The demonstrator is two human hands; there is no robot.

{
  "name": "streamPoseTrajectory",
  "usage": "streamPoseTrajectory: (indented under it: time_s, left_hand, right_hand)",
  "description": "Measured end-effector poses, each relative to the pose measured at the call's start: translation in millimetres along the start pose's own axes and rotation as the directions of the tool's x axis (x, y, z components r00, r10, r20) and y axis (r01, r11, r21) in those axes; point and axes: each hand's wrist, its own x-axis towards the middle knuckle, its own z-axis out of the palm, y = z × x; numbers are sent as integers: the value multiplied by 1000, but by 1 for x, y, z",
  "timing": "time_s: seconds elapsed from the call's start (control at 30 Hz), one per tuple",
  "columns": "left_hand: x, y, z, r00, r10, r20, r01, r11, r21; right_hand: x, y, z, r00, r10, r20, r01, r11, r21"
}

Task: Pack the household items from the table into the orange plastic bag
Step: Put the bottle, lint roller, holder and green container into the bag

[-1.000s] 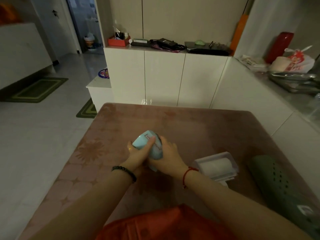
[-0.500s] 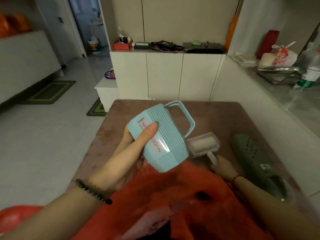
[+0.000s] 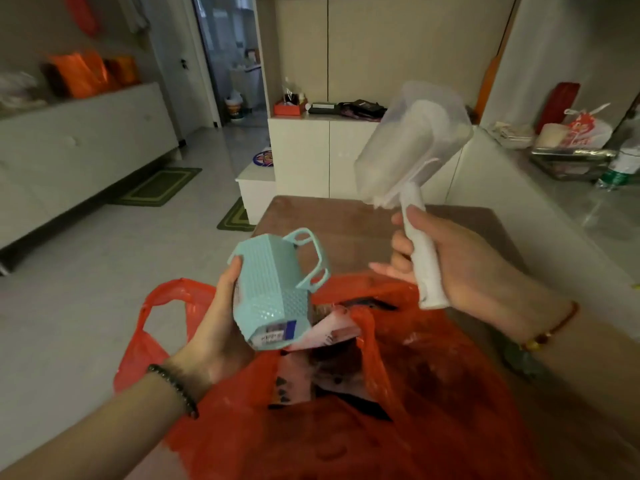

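Cup (image 3: 273, 296) pale blue, textured; lint roller (image 3: 411, 199) white, clear-hooded; bag (image 3: 433, 393) orange.

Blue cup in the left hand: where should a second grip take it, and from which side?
I'd take the blue cup by its loop handle, coming from the right. The handle juts out free, away from the left hand, which wraps the textured body's left side. The cup lies tilted above the orange bag.
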Motion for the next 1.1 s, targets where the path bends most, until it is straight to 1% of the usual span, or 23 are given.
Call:
streamPoseTrajectory:
  time_s: [0.07,0.13,0.2,0.23,0.27,0.3,0.33,0.37,0.4,0.43,0.47,0.5,0.53,0.6,0.67,0.7,0.73,0.77,0.83,0.9,0.93,1.0,1.1]
  left_hand:
    - [4,4,-5,991,132,12,-131,989,-75]
    - [8,8,-9,967,254,-18,-254,962,-104]
    - [8,12,-12,936,349,-51,-353,928,-118]
    - [7,12,-13,918,392,-63,-397,909,-130]
    - [6,13,-14,901,428,-69,-434,891,-133]
    - [3,13,-15,886,457,-73,-463,878,-122]
    - [0,13,-16,877,474,-73,-479,872,-99]
    - [-3,12,-17,873,482,-73,-487,871,-70]
    - [-6,11,-18,873,483,-60,-486,873,-44]
    - [-8,10,-19,877,480,-26,-480,877,-29]
    - [-10,9,-20,884,467,22,-467,884,-14]
    - [-12,7,-20,893,444,74,-446,895,15]
    - [-13,5,-20,904,407,128,-417,907,63]
    - [-17,-1,-19,940,268,212,-312,926,213]
    - [-19,-3,-19,967,92,239,-181,904,387]
    - [-21,-4,-18,969,36,243,-152,864,480]
    - [-21,-3,-19,970,6,243,-151,798,583]
    - [-22,-1,-18,969,-5,245,-168,716,677]
    - [-19,0,-14,972,6,237,-196,578,792]
    - [-15,0,-8,975,-10,222,-188,495,848]
    - [-12,-2,-6,975,-35,217,-175,476,862]
    - [-5,-6,-4,975,-94,203,-141,450,882]
    - [9,-16,-5,978,-133,157,-94,392,915]
  right_hand:
    - [-9,24,34,998,36,41,-44,980,193]
    - [-10,57,59,997,69,39,-78,945,319]
    - [-2,95,68,996,93,-8,-84,924,373]
    - [2,110,69,993,112,-49,-85,922,378]
    - [5,124,64,988,119,-100,-78,935,345]
    - [6,134,56,980,116,-164,-70,961,267]
    - [6,140,45,966,84,-244,-48,987,151]
    - [4,143,31,951,25,-307,-23,1000,13]
    - [1,143,16,939,-59,-339,4,987,-161]
    - [-4,140,1,934,-144,-328,24,939,-343]
    - [-10,135,-12,934,-213,-288,41,862,-505]
    - [-13,130,-24,938,-254,-237,52,778,-627]
    - [-18,124,-32,947,-262,-186,55,701,-711]
    - [-26,117,-46,965,-230,-125,30,571,-820]
    - [-32,115,-56,970,-221,-104,-3,412,-911]
    - [-33,116,-61,965,-236,-114,-28,340,-940]
    - [-35,116,-65,957,-256,-135,-59,284,-957]
    - [-36,117,-68,947,-279,-161,-89,254,-963]
    - [-37,118,-73,929,-300,-216,-148,234,-961]
    - [-37,122,-77,902,-329,-280,-210,232,-950]
    - [-37,124,-77,883,-357,-306,-226,248,-942]
    - [-37,127,-78,838,-417,-353,-224,326,-918]
    - [-34,124,-77,778,-462,-425,-177,488,-855]
